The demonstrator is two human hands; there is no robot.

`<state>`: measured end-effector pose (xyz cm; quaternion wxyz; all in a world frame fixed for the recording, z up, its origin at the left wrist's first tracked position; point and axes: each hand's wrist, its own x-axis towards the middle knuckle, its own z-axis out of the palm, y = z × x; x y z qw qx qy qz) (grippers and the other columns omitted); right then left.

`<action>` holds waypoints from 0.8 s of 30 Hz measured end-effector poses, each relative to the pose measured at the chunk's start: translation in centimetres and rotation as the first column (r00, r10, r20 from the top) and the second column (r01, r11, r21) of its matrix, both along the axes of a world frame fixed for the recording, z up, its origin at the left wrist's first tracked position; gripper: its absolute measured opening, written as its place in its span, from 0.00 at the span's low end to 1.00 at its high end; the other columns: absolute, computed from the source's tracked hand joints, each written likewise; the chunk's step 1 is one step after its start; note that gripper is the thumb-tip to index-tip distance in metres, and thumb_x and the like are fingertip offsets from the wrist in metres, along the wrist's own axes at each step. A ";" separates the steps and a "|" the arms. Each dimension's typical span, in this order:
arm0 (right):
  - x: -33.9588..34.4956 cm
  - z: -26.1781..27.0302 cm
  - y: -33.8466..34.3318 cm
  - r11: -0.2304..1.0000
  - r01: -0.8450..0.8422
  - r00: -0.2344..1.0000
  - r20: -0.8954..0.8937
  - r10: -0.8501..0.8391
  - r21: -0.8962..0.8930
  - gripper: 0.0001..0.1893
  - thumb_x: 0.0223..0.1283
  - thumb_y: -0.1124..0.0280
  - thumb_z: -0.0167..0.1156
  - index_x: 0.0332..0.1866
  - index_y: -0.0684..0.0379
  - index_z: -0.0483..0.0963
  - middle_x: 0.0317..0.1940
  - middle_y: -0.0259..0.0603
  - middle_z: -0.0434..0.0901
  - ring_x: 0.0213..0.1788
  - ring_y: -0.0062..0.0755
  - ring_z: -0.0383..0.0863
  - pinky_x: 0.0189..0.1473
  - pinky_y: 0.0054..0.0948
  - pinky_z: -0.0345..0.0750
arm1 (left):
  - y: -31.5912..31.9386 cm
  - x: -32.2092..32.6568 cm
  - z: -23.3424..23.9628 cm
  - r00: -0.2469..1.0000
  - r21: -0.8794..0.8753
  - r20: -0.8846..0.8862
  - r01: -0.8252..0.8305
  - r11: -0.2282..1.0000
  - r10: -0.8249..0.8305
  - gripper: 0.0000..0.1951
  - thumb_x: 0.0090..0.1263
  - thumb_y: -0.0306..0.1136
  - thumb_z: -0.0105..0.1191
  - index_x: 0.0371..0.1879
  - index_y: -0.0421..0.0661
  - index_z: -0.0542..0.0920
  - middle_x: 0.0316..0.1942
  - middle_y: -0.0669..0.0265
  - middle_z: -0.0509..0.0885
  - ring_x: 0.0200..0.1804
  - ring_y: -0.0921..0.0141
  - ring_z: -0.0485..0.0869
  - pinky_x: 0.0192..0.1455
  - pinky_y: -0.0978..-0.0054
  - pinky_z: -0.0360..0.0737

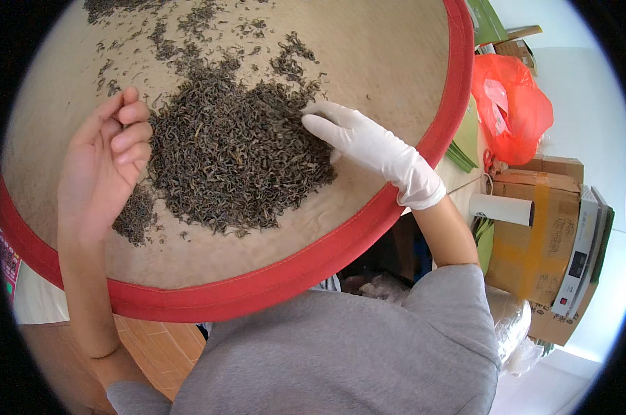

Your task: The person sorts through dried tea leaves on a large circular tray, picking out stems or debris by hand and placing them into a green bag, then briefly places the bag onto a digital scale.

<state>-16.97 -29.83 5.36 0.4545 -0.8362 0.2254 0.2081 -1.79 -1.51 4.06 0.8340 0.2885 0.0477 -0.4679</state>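
A large pile of dark, curled dried leaves, like loose tea [230, 155], lies on a round tan tray with a red cloth rim [302, 270]. Bare and palm up, my left hand [108, 150] is raised at the pile's left side with its fingers curled; whether anything is between them cannot be told. A small heap of finer leaves [136, 215] lies beside that wrist. My right hand [354, 135], in a white glove, reaches over the rim to the pile's right edge, thumb and forefinger a little apart. Its other fingers are mostly hidden. Loose leaves are scattered towards the tray's far side.
Beyond the rim on the right are a red plastic bag [515, 109], red-handled scissors [488, 158], a white cylinder [501, 209], cardboard boxes [515, 249] and a scale-like device [577, 259]. Green packets [463, 140] lie close to the rim.
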 end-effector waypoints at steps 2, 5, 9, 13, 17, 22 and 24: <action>0.5 -0.1 0.1 0.999 -0.010 0.992 0.123 0.006 0.034 0.25 0.70 0.53 0.52 0.59 0.64 0.72 0.37 0.49 0.81 0.36 0.34 0.82 0.40 0.33 0.79 | 0.5 0.7 0.0 0.999 -0.061 0.040 0.008 0.998 -0.006 0.09 0.79 0.29 0.39 0.47 0.38 0.73 0.34 0.69 0.71 0.28 0.79 0.66 0.30 0.83 0.68; 1.3 1.5 1.6 0.948 -0.039 0.972 0.233 -0.038 0.316 0.24 0.71 0.54 0.53 0.61 0.62 0.72 0.40 0.46 0.81 0.36 0.29 0.81 0.43 0.29 0.80 | 0.9 1.2 -0.2 0.999 -0.096 -0.019 -0.035 0.995 0.033 0.10 0.80 0.29 0.39 0.48 0.37 0.73 0.35 0.68 0.71 0.30 0.78 0.66 0.31 0.82 0.68; 2.1 2.8 2.7 0.921 -0.117 0.921 0.386 -0.039 0.371 0.21 0.71 0.62 0.52 0.63 0.61 0.71 0.46 0.44 0.80 0.41 0.30 0.82 0.49 0.27 0.80 | 1.5 2.1 -0.8 1.000 -0.145 -0.012 -0.021 0.989 0.020 0.10 0.80 0.28 0.38 0.49 0.35 0.72 0.35 0.67 0.71 0.31 0.76 0.67 0.34 0.80 0.69; 2.2 2.9 0.9 0.996 -0.084 0.912 0.401 0.087 -0.026 0.18 0.67 0.68 0.51 0.59 0.63 0.74 0.40 0.44 0.83 0.40 0.30 0.83 0.48 0.27 0.79 | 1.5 2.3 -1.0 1.000 -0.162 -0.017 -0.012 0.987 0.009 0.11 0.80 0.28 0.38 0.49 0.35 0.72 0.35 0.67 0.71 0.32 0.76 0.67 0.34 0.80 0.68; 0.5 1.3 -0.9 0.961 -0.169 0.916 0.326 0.235 -0.219 0.16 0.65 0.66 0.55 0.52 0.64 0.78 0.36 0.49 0.84 0.39 0.38 0.84 0.47 0.32 0.78 | 1.4 2.5 -1.4 0.999 -0.177 -0.035 -0.009 0.984 0.003 0.11 0.80 0.28 0.38 0.49 0.35 0.72 0.34 0.68 0.71 0.31 0.77 0.66 0.34 0.80 0.68; -0.8 1.9 0.9 0.922 -0.228 0.955 0.113 0.275 -0.313 0.15 0.63 0.65 0.60 0.50 0.63 0.78 0.37 0.51 0.84 0.40 0.45 0.84 0.45 0.35 0.79 | 1.5 2.2 -1.3 0.998 -0.162 -0.069 -0.023 0.986 0.011 0.12 0.81 0.30 0.35 0.49 0.37 0.71 0.32 0.70 0.67 0.30 0.77 0.64 0.33 0.81 0.66; -1.1 1.8 1.4 0.928 -0.205 0.966 0.086 0.243 -0.312 0.14 0.61 0.66 0.62 0.48 0.61 0.78 0.35 0.50 0.82 0.40 0.46 0.84 0.44 0.36 0.79 | 1.5 2.2 -1.4 0.998 -0.169 -0.061 -0.021 0.985 0.011 0.12 0.81 0.30 0.35 0.49 0.37 0.72 0.32 0.70 0.66 0.29 0.77 0.64 0.33 0.81 0.66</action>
